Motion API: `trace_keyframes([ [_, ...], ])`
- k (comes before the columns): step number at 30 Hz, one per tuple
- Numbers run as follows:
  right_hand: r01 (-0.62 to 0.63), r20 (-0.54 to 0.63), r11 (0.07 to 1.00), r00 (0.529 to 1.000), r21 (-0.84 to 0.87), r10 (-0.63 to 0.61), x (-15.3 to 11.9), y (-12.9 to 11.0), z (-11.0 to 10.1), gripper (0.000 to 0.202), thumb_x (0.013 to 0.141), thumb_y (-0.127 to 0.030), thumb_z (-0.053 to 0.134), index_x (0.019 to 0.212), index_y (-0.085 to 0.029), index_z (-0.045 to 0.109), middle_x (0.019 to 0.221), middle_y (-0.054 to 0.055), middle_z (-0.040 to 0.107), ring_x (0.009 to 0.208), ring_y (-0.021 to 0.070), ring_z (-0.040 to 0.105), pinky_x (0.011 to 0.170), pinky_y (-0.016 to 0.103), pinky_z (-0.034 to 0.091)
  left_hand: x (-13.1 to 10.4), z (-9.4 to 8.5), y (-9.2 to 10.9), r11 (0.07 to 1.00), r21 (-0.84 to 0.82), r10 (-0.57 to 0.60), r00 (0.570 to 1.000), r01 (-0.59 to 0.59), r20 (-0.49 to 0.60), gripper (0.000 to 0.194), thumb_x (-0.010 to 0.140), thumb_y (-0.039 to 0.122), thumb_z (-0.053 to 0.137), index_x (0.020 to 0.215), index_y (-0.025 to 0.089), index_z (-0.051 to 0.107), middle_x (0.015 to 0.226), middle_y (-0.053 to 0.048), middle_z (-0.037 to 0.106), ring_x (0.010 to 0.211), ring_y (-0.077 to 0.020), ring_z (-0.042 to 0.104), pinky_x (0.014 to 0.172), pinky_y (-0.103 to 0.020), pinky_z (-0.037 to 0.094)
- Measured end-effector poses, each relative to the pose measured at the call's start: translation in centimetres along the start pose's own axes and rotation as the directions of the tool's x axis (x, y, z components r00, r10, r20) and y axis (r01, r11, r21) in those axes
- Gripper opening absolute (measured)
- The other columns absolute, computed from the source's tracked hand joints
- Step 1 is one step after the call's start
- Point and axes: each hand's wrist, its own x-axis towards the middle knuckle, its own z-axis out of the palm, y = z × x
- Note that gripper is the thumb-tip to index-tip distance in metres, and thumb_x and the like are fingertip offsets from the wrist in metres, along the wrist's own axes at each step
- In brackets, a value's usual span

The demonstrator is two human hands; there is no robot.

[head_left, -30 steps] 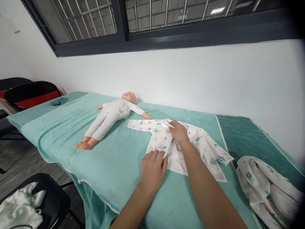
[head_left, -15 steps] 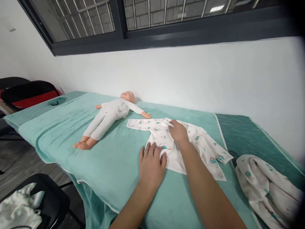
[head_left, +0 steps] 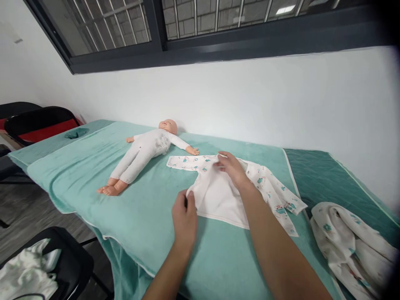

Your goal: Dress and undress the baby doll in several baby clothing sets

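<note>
A small white baby shirt with a green and pink print lies spread on the green cover, its front opened so that the plain white inside shows. My left hand is closed on the shirt's left edge, thumb against the fingers. Over the shirt's neck area is my right hand, fingers apart and slightly blurred, holding nothing visible. A doll in a white suit lies on its back to the left, one hand close to the shirt's sleeve.
The green-covered bed stands against a white wall under a barred window. A bundled printed cloth lies at the right. On the black chair at lower left is a crumpled cloth. More chairs stand behind.
My left hand has gone from lying flat to closed on the shirt's edge, and the front panel has been folded out to the left. My right hand's fingers have lifted and spread.
</note>
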Motion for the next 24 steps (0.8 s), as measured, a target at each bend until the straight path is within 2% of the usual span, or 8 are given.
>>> trace_keyframes([
  [3,0.159,0.122,0.978,0.977,0.134,-0.175,-0.3,-0.4,1.6,0.054,0.092,-0.042,0.046,0.142,-0.022,0.043,0.14,0.009,0.058,0.126,0.0194,0.056,0.103,0.036,0.045,0.8,-0.7,-0.5,0.962,-0.219,-0.191,0.973,0.16,-0.129,0.03,0.095,0.048,0.045,0.097,0.021,0.057,0.077,0.002,0.057,0.068,-0.0134,0.053,0.06,-0.025,0.043],
  [6,0.306,0.236,0.949,0.93,-0.079,-0.281,-0.9,-0.5,2.6,0.057,0.092,-0.039,0.05,0.144,-0.019,0.043,0.153,0.01,0.042,0.143,0.0212,0.036,0.118,0.04,0.027,1.5,-0.9,-1.2,0.936,-0.301,-0.234,0.961,0.182,-0.148,0.027,0.095,0.046,0.045,0.1,0.023,0.056,0.087,0.002,0.058,0.074,-0.0127,0.053,0.065,-0.024,0.042],
  [10,0.424,0.335,0.829,0.891,-0.366,-0.307,-1.6,-0.6,2.8,0.057,0.099,-0.044,0.038,0.15,-0.02,0.036,0.161,0.008,0.028,0.15,0.0216,0.018,0.12,0.048,0.016,3.0,-1.3,-2.3,0.938,-0.307,-0.222,0.961,0.164,-0.167,0.024,0.095,0.043,0.046,0.104,0.023,0.056,0.09,0.001,0.059,0.08,-0.0143,0.054,0.072,-0.026,0.043],
  [17,0.438,0.308,0.762,0.895,-0.476,-0.322,-1.8,-0.5,3.1,0.054,0.102,-0.045,0.031,0.147,-0.018,0.04,0.161,0.007,0.028,0.149,0.023,0.021,0.118,0.049,0.02,5.9,-2.0,-3.8,0.927,-0.345,-0.204,0.969,0.147,-0.136,0.024,0.093,0.03,0.048,0.114,0.022,0.055,0.108,-0.004,0.063,0.097,-0.0167,0.059,0.085,-0.031,0.047],
  [19,0.443,0.265,0.762,0.896,-0.473,-0.356,-1.7,-0.4,3.3,0.048,0.101,-0.042,0.034,0.141,-0.019,0.049,0.156,0.008,0.038,0.145,0.0235,0.031,0.117,0.047,0.024,5.7,-1.7,-3.8,0.957,-0.276,-0.142,0.977,0.094,-0.159,0.03,0.092,0.021,0.044,0.12,0.024,0.054,0.116,-0.005,0.062,0.105,-0.0181,0.058,0.093,-0.035,0.046],
  [21,0.436,0.195,0.768,0.899,-0.468,-0.392,-1.6,-0.4,3.4,0.04,0.101,-0.038,0.038,0.131,-0.02,0.057,0.147,0.008,0.05,0.136,0.0228,0.042,0.113,0.042,0.031,5.2,-1.3,-3.5,0.988,-0.15,0.007,0.982,-0.036,-0.189,0.04,0.088,0.011,0.042,0.125,0.024,0.052,0.129,-0.008,0.057,0.12,-0.0204,0.053,0.103,-0.038,0.042],
  [23,0.421,0.13,0.777,0.902,-0.467,-0.411,-1.5,-0.5,3.4,0.034,0.1,-0.034,0.04,0.123,-0.021,0.062,0.136,0.007,0.06,0.126,0.0223,0.05,0.107,0.039,0.037,4.5,-1.1,-3.2,0.976,-0.002,0.214,0.955,-0.219,-0.206,0.047,0.084,0.005,0.042,0.127,0.022,0.051,0.142,-0.011,0.046,0.134,-0.023,0.042,0.11,-0.042,0.037],
  [24,0.414,0.109,0.78,0.904,-0.469,-0.414,-1.3,-0.7,3.4,0.032,0.1,-0.031,0.04,0.12,-0.022,0.063,0.131,0.007,0.063,0.122,0.0224,0.052,0.104,0.038,0.039,4.1,-0.9,-3.0,0.946,0.074,0.324,0.923,-0.315,-0.206,0.047,0.083,0.004,0.043,0.127,0.02,0.051,0.146,-0.012,0.043,0.138,-0.0241,0.038,0.112,-0.044,0.034],
])
